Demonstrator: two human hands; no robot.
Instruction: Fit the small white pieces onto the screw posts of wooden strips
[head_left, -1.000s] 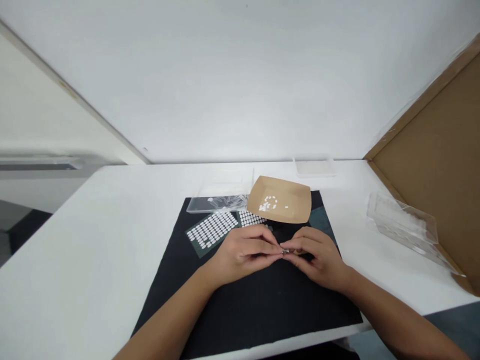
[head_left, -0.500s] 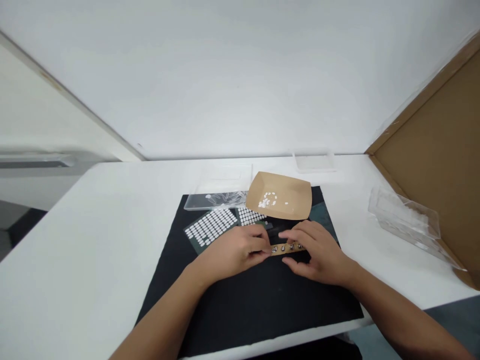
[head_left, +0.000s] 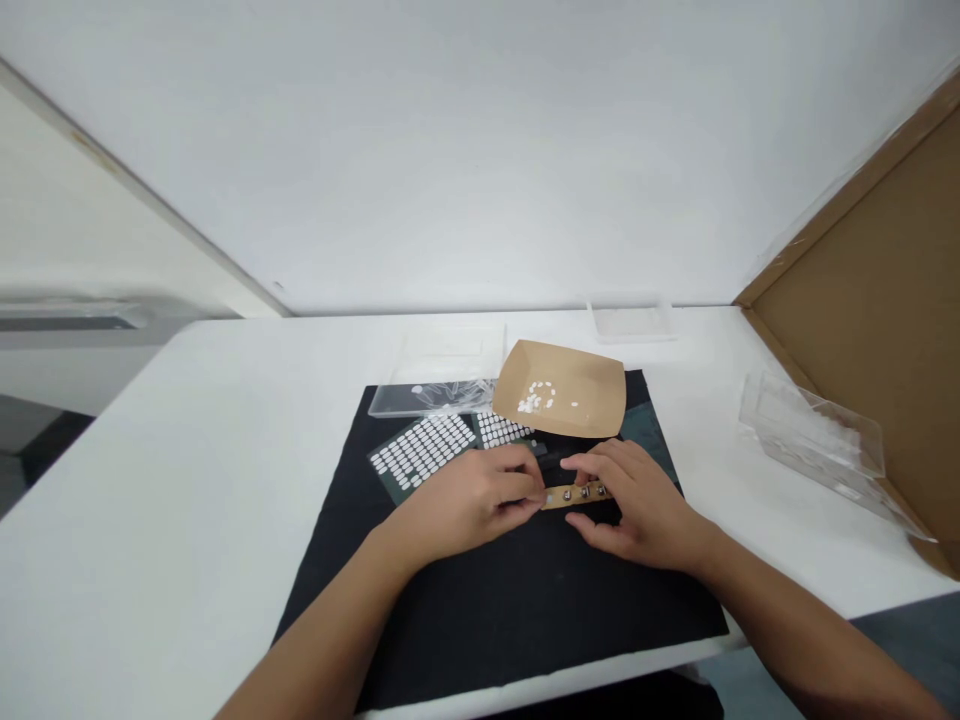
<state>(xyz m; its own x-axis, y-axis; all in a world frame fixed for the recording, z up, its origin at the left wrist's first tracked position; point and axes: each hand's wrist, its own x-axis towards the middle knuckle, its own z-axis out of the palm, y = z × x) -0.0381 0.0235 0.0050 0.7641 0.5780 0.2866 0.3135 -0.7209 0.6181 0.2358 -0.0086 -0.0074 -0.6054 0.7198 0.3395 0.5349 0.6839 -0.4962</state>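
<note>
A narrow tan strip (head_left: 579,494) with several small metal studs lies across the black mat (head_left: 510,590). My left hand (head_left: 472,500) pinches its left end, fingers closed on it. My right hand (head_left: 637,500) curls over its right end and holds it from above. Just behind my hands sit two dark sheets of small white oval stickers (head_left: 424,450) and a brown paper tray (head_left: 561,392) with several loose white ovals inside.
A clear plastic tray (head_left: 427,397) lies at the mat's back left and another clear tray (head_left: 628,320) by the wall. A clear box (head_left: 814,435) rests at the right beside a brown cardboard panel (head_left: 885,300). The white table (head_left: 187,470) ends near me.
One second ago my fingertips met on one small metal piece. Now the studded tan strip shows between my hands, which have spread slightly apart along it.
</note>
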